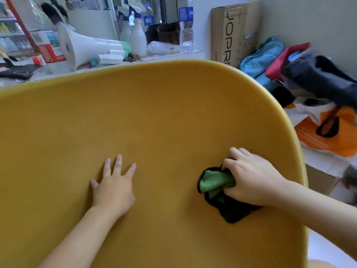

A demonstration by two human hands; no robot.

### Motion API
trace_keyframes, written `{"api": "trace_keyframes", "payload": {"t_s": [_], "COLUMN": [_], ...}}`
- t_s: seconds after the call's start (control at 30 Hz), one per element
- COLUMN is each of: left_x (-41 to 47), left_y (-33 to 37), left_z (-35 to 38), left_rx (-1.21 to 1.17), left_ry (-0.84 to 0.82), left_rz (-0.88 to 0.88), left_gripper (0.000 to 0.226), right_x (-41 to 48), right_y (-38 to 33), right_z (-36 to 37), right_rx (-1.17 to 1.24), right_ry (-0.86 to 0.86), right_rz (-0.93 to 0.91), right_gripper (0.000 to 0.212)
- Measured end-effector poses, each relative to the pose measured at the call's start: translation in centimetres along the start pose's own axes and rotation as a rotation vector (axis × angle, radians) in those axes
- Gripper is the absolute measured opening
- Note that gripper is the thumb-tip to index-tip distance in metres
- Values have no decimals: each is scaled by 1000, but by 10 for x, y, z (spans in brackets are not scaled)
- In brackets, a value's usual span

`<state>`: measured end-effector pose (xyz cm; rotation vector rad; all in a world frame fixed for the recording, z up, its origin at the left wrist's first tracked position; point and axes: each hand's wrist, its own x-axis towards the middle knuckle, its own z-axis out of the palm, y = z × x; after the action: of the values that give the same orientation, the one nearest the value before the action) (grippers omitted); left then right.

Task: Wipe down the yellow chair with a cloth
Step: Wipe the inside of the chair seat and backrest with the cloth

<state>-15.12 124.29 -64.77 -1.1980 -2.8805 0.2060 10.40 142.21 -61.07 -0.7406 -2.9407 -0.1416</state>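
Note:
The yellow chair (154, 117) fills most of the head view, its broad smooth surface facing me and its rounded edge curving down the right side. My left hand (113, 186) lies flat on that surface, fingers spread, holding nothing. To its right, my right hand (251, 178) is closed on a bunched green and black cloth (218, 187), which is pressed against the chair near its right edge. Part of the cloth is hidden under my palm.
Behind the chair a white counter (173, 55) carries spray bottles (138, 38), a water bottle (186, 26) and a white megaphone (87, 47). A cardboard box (231, 31) leans on the wall. Bags and clothes (309, 78) pile up on the right.

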Motion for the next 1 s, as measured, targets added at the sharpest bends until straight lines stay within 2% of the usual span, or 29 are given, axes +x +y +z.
{"api": "trace_keyframes", "payload": {"t_s": [0.1,0.17,0.2,0.27,0.33,0.37,0.43,0.53,0.6,0.63,0.7,0.77,0.8,0.83,0.9,1.0], "left_x": [-23,-29,-26,-26,-32,-37,-45,-62,-79,-89,-112,-127,-131,-135,-141,-143], "left_y": [21,19,13,8,15,23,39,56,67,74,88,99,105,112,123,121], "left_z": [16,26,29,36,40,40,37,18,-3,-15,-38,-51,-55,-58,-66,-77], "left_rx": [-39,19,53,62,12,-17,-78,-212,-477,-716,-1265,-1544,-1606,-1643,-1689,-1824], "left_ry": [-100,-64,-38,-35,-55,-76,-125,-234,-320,-395,-557,-599,-576,-532,-400,-165], "left_rz": [62,117,143,146,93,72,72,199,324,352,346,379,409,425,401,359], "left_gripper": [74,75,75,77,78,77,76,66,45,38,43,56,60,59,44,15], "right_x": [-33,-26,-15,8,15,9,-22,-64,-64,-61,-59,-60,-61,-62,-59,-50], "right_y": [-13,8,23,54,65,60,31,-13,-17,-16,-15,-14,-15,-18,-20,-16], "right_z": [-7,-28,-43,-76,-90,-81,-50,-12,-12,-19,-39,-58,-67,-75,-91,-111], "right_rx": [77,-65,-178,-338,-329,-314,-283,-88,102,302,925,1425,1561,1642,1652,1443], "right_ry": [-183,-217,-156,91,304,320,211,-40,-167,-207,-212,-137,-105,-87,-60,-47], "right_rz": [-134,-208,-196,-47,159,197,142,4,60,149,349,435,430,423,444,411], "right_gripper": [41,40,41,41,36,34,28,27,38,42,44,45,47,48,51,63]}}
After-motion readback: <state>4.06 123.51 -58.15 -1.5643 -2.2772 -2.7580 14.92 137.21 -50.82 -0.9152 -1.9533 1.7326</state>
